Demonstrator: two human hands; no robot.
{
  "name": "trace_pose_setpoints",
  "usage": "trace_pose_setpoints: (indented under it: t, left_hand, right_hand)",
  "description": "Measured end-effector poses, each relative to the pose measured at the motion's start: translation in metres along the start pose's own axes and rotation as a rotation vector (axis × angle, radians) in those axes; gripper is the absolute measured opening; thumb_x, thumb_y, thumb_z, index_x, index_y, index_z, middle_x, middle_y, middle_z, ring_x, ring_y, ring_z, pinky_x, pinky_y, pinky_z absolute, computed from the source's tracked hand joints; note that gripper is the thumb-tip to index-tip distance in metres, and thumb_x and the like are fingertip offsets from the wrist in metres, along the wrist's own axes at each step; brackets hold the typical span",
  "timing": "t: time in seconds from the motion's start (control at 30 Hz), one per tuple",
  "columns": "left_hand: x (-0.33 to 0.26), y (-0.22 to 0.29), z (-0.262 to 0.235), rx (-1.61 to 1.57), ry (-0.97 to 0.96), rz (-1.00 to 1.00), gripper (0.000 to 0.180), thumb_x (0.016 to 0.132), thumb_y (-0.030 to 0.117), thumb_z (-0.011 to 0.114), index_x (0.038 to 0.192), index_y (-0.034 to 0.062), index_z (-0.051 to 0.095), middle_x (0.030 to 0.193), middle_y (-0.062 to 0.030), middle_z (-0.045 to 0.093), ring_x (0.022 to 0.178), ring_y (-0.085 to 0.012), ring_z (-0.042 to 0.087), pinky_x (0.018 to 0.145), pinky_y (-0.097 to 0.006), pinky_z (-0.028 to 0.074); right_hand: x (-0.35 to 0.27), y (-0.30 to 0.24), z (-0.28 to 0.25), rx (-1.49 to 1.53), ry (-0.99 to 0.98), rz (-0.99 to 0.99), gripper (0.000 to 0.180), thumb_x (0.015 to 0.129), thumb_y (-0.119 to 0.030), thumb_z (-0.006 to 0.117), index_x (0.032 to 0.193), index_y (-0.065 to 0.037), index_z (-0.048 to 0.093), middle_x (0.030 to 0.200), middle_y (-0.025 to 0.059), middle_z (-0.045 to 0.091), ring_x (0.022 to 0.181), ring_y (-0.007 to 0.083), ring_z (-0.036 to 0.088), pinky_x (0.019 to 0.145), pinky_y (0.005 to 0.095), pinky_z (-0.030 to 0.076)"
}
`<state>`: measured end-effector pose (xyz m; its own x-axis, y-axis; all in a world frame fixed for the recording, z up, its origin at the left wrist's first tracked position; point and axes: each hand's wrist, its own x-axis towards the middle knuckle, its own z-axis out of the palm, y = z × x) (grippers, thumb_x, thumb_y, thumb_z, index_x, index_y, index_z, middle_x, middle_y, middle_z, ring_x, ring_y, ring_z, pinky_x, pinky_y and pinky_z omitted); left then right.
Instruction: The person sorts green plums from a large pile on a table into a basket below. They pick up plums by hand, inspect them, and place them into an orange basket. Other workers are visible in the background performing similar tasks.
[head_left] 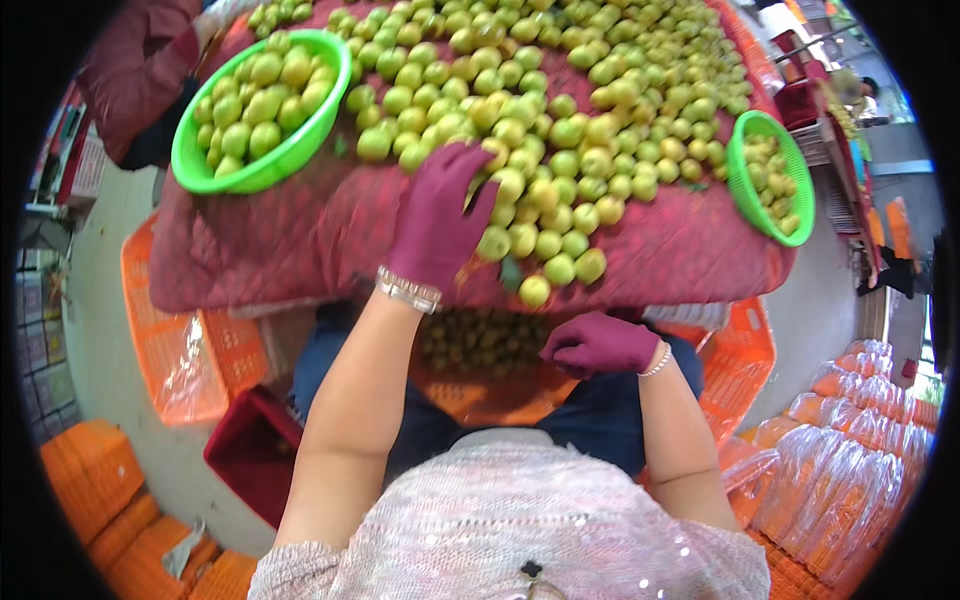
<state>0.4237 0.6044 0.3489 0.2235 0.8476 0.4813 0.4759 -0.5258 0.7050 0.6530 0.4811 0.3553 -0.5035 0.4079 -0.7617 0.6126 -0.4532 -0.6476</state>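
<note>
Many round yellow-green fruits lie heaped on a table with a dark red quilted cover. My left hand, in a purple glove, reaches onto the near left edge of the heap. Its thumb stands apart from the fingers, and the fingertips touch fruits there. Lower and to the right, my right hand, gloved alike, hovers over my lap just off the table's front edge. Its fingers are curled together, and anything inside them is hidden. Beneath the table edge, between my legs, an orange crate holds more round fruits in shadow.
A green basket full of larger-looking fruits stands on the table's left, another green basket at its right edge. Another person's dark red sleeve shows at upper left. Orange crates flank the table; plastic-covered orange stacks stand right.
</note>
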Motion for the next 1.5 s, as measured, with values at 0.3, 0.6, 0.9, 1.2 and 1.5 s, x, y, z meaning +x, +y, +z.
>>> trace_pose_setpoints:
  t: [0.3,0.6,0.9,1.2,1.5]
  left_hand:
    - [-0.003,0.007,-0.026,-0.021,0.014,-0.084,0.026,0.083,0.01,0.067,0.108,0.0053,0.064,0.111,-0.0138,0.062,0.104,-0.028,0.06,0.087,-0.035,0.048]
    - [0.002,0.01,-0.021,0.027,-0.044,-0.037,0.029,0.081,0.008,0.068,0.109,0.0046,0.063,0.114,-0.0148,0.061,0.108,-0.0316,0.057,0.092,-0.037,0.046]
    - [-0.001,0.017,0.033,0.244,-0.43,0.233,0.05,0.075,0.024,0.069,0.123,0.0207,0.056,0.133,-0.0085,0.049,0.128,-0.037,0.037,0.108,-0.056,0.021]
    - [0.011,0.003,0.021,0.579,-0.255,0.085,0.032,0.08,0.016,0.056,0.111,0.0205,0.062,0.128,-0.0052,0.052,0.127,-0.0317,0.04,0.108,-0.054,0.022]
    - [0.009,-0.004,-0.001,0.385,-0.094,0.009,0.038,0.075,0.016,0.066,0.112,0.0098,0.059,0.126,-0.0145,0.052,0.126,-0.0385,0.039,0.105,-0.057,0.028]
  right_hand:
    - [0.167,0.169,0.066,-0.746,0.053,0.269,0.037,0.088,-0.028,0.046,0.115,-0.008,0.061,0.122,0.0158,0.058,0.109,0.0331,0.056,0.092,0.0478,0.042]
    - [0.266,0.276,0.162,-0.923,0.61,0.124,0.044,0.087,-0.04,0.042,0.12,-0.014,0.058,0.122,0.0129,0.055,0.117,0.0279,0.049,0.1,0.0457,0.035]
    - [0.07,-0.027,0.051,-0.277,-0.309,-0.354,0.04,0.084,-0.029,0.059,0.116,-0.005,0.062,0.114,0.0126,0.065,0.101,0.0249,0.062,0.089,0.0347,0.047]
    - [0.037,-0.017,-0.187,-0.342,1.216,-0.45,0.032,0.084,-0.004,0.05,0.114,-0.006,0.062,0.111,0.0163,0.065,0.102,0.0284,0.063,0.088,0.0355,0.049]
    - [0.064,-0.027,-0.227,-0.856,1.057,-0.398,0.034,0.076,-0.007,0.062,0.108,-0.017,0.063,0.102,0.0117,0.062,0.097,0.0308,0.06,0.081,0.0395,0.049]
